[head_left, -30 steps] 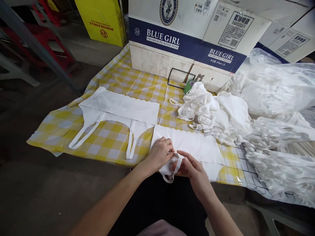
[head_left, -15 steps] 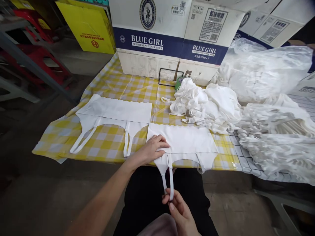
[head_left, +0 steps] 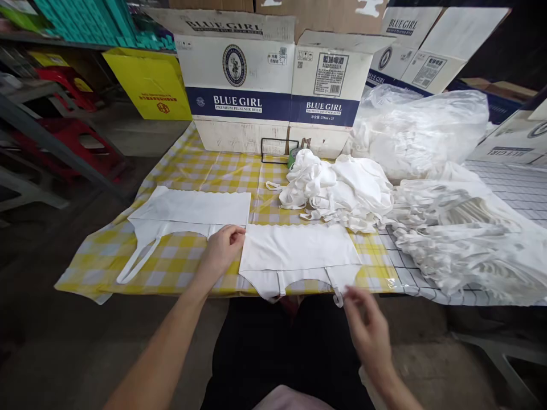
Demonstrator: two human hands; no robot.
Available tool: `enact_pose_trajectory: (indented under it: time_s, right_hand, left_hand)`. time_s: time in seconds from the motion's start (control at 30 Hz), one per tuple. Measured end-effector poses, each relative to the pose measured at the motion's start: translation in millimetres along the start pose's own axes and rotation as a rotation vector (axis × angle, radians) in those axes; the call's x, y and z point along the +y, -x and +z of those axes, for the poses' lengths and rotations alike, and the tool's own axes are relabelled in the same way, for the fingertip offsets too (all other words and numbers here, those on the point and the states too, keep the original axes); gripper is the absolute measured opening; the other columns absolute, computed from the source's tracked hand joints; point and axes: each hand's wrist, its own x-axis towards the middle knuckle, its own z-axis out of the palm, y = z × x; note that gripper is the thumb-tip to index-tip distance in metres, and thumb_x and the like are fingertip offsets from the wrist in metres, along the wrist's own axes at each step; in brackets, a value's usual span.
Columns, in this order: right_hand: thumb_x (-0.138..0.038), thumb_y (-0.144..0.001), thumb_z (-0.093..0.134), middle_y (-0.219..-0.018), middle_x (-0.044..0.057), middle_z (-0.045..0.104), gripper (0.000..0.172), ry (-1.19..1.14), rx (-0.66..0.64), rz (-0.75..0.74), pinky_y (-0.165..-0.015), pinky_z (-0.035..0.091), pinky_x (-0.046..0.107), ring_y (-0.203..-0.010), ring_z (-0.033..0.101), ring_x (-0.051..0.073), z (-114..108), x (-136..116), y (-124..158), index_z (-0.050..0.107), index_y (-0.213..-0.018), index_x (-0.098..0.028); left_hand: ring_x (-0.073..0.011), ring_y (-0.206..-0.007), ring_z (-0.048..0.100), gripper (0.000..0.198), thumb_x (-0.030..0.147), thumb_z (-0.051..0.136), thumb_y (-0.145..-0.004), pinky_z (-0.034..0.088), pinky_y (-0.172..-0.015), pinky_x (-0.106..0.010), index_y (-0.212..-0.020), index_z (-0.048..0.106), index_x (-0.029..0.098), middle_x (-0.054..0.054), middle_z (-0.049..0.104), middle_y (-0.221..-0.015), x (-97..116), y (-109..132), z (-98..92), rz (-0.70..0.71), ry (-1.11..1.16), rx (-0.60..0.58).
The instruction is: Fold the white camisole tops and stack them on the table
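Note:
A white strappy garment (head_left: 294,253) lies flat at the near edge of the yellow checked tablecloth (head_left: 179,267), its straps hanging over the edge. My left hand (head_left: 224,247) rests with curled fingers on the garment's left edge. My right hand (head_left: 367,327) hovers below the table edge, close to the right strap (head_left: 337,296), blurred by motion, fingers seemingly apart with nothing in them. A second white garment (head_left: 188,213) lies flat to the left, straps toward me.
A heap of crumpled white garments (head_left: 337,188) sits mid-table, with a bundled stack (head_left: 461,239) and a plastic bag (head_left: 419,128) of more at right. Blue Girl cardboard boxes (head_left: 265,97) stand behind. A yellow box (head_left: 149,91) and red stools (head_left: 77,119) are at left.
My right hand let go of the left strap and moved right toward the other strap. My left hand slid left to the garment's edge. The camera tilted up.

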Motion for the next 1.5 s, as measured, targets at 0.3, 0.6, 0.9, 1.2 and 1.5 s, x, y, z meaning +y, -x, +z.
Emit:
enact_pose_trajectory:
  time_s: [0.3,0.6,0.9,1.2,1.5]
  right_hand:
    - [-0.047,-0.069,0.058,-0.072,0.006,0.057,0.035,0.559,-0.034,0.17,-0.063,0.036,0.031,-0.071,0.053,0.022,-12.5,24.2,-176.8,0.058,-0.085,-0.016]
    - [-0.027,-0.062,0.053,-0.052,-0.005,0.041,0.014,0.29,-0.16,0.151,-0.048,0.028,0.022,-0.048,0.039,0.01,-0.7,12.6,-181.2,0.041,-0.061,-0.02]
    - [-0.052,-0.07,0.051,-0.043,-0.006,0.034,0.036,0.16,-0.28,0.213,-0.041,0.024,0.022,-0.038,0.034,0.008,-8.8,10.5,-183.8,0.041,-0.057,-0.02]
    - [-0.049,-0.068,0.053,-0.049,-0.007,0.027,0.036,0.21,-0.253,0.101,-0.045,0.021,0.022,-0.045,0.028,0.008,-6.1,17.6,-189.2,0.034,-0.056,-0.021]
    - [-0.048,-0.075,0.049,-0.056,-0.005,0.027,0.038,0.273,-0.213,-0.083,-0.049,0.024,0.023,-0.053,0.03,0.011,-4.7,-14.4,-168.2,0.03,-0.058,-0.021]
  left_hand:
    - [-0.0308,-0.08,0.062,0.04,0.049,0.054,-0.077,0.044,-0.066,-0.036,-0.086,0.062,0.011,-0.017,0.066,-0.083,15.6,-11.7,26.7,-0.297,-0.495,-0.015]
    - [-0.0148,-0.068,0.059,0.002,0.021,0.057,-0.071,0.039,-0.061,-0.023,-0.071,0.056,0.019,0.0,0.064,-0.072,17.1,-18.7,27.4,-0.18,-0.19,-0.018]
    - [-0.0177,-0.073,0.064,0.032,0.034,0.063,-0.069,0.043,-0.062,-0.023,-0.096,0.062,0.016,-0.005,0.07,-0.081,11.5,-30.0,36.7,-0.288,0.229,-0.002]
    - [-0.0159,-0.062,0.056,0.012,0.024,0.064,-0.063,0.031,-0.052,-0.021,-0.06,0.061,0.014,-0.001,0.061,-0.058,5.3,-30.2,22.0,-0.296,0.226,0.007]
    - [-0.013,-0.058,0.051,0.026,0.039,0.054,-0.075,0.035,-0.051,-0.02,-0.069,0.058,0.015,0.002,0.055,-0.057,11.8,-11.6,2.3,-0.229,0.38,0.078]
